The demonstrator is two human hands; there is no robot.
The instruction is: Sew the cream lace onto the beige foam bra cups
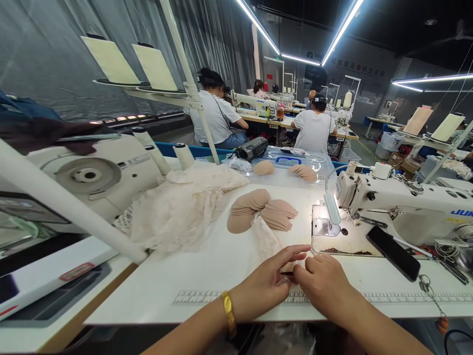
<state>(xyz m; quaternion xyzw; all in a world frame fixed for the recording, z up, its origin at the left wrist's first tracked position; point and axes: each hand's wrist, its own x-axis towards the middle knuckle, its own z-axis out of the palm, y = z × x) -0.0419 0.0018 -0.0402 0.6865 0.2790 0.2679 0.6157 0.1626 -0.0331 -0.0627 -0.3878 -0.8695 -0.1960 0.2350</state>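
Observation:
My left hand [264, 283], with a gold bracelet on its wrist, is over the front of the white table, its fingers curled and its thumb bent in. Against it lies my right hand [325, 283], closed with the fingers folded under. A small dark, thin piece [287, 273] shows between the two hands; its kind and most of it are hidden. Just beyond the left hand lies a strip of cream lace fabric [266, 236], its near end going behind the fingers. Fanned stacks of beige rounded pads [249, 204] and more beige pads [278, 214] lie behind it.
A sewing machine [402, 197] with a lit lamp [332, 207] stands at right, a black phone [393, 252] before it. Cream lace fabric [185, 207] is heaped at left near a thread-stand pole [70, 202]. A clear plastic box [321, 165] stands behind; co-workers sit beyond.

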